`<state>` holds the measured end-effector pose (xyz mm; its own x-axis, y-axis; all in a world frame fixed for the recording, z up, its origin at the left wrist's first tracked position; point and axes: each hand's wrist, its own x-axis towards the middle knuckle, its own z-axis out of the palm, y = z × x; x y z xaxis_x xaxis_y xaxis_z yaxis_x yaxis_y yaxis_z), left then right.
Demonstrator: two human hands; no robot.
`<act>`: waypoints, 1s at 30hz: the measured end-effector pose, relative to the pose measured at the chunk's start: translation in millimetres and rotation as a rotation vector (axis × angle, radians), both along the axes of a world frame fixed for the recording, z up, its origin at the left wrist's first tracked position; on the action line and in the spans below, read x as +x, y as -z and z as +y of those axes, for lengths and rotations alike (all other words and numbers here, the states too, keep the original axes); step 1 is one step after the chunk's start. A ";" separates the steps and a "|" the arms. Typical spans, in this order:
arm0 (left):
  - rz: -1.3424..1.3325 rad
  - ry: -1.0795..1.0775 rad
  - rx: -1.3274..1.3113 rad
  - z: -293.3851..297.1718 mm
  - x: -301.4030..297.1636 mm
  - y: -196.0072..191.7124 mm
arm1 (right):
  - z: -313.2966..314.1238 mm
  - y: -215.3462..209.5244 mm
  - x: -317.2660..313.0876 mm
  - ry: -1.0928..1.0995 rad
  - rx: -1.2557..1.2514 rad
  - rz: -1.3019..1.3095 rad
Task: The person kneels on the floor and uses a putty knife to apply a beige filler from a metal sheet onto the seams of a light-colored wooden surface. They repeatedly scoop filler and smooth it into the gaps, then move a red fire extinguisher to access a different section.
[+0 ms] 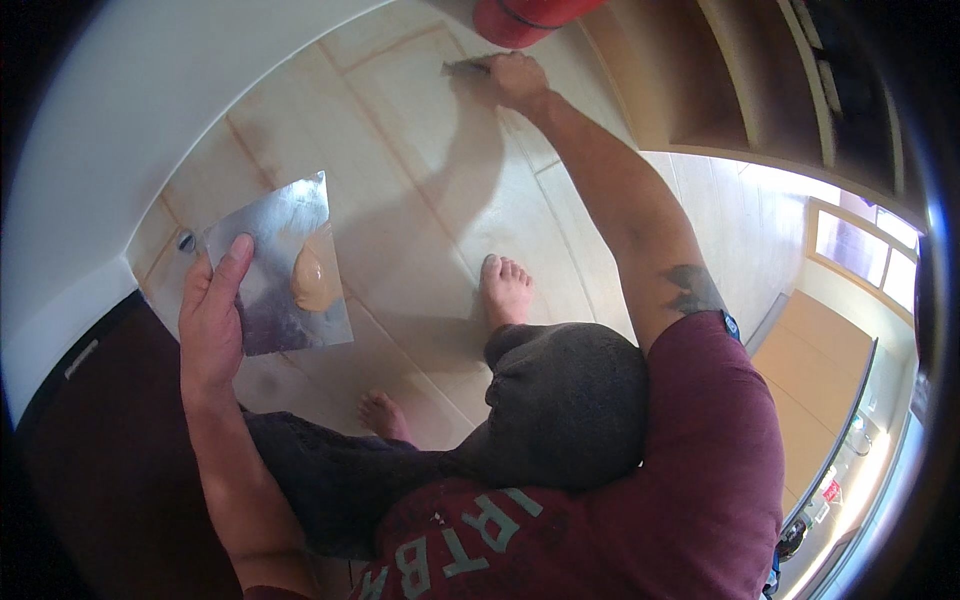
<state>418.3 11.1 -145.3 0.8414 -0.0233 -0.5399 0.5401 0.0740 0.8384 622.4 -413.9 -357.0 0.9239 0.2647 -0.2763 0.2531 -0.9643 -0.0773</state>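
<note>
Putty knife (465, 67) pressed flat against the pale tiled floor (420, 190) at the far reach of the right arm, near the top of the view and just below a red cylinder (525, 18); blade small and partly hidden by the fingers. Right hand (515, 78) closed around the knife's handle, fingers curled tight, knuckles up. Square metal plate (280, 265) held out at the left of the view, above the floor, tilted slightly, surface dull and smeared; dab of tan putty (315, 283) heaped near its right edge. Left hand (212, 320) gripped the plate from its left side, thumb laid flat across the upper face, remaining fingers under the plate and out of sight. Two bare feet (505, 290) planted on the tiles between the hands, one well forward, the other drawn back beside dark trousers (565, 400); posture crouched. Maroon shirt (690, 480) at lower right. Small round metal fitting (186, 240) on the floor just beyond the plate's far left corner. White wall (120, 130) curved along the left, dark door (100, 440) below it. Wooden shelving (740, 80) at upper right.
</note>
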 end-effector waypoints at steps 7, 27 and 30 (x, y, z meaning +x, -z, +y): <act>-0.022 0.010 -0.045 -1.0 18.4 -2.5 | -27.3 -19.0 -91.4 -0.101 0.043 0.016; -0.037 0.074 -0.032 -3.7 16.5 0.2 | 24.8 -14.6 -148.8 0.297 0.018 0.297; -0.069 0.062 -0.041 1.5 17.9 3.0 | -0.2 -28.7 -107.5 0.246 0.078 0.096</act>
<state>436.2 12.5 -148.3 0.8727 -0.0972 -0.4785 0.4859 0.0771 0.8706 514.9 -414.0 -328.4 0.9338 0.0599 -0.3529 0.0003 -0.9861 -0.1664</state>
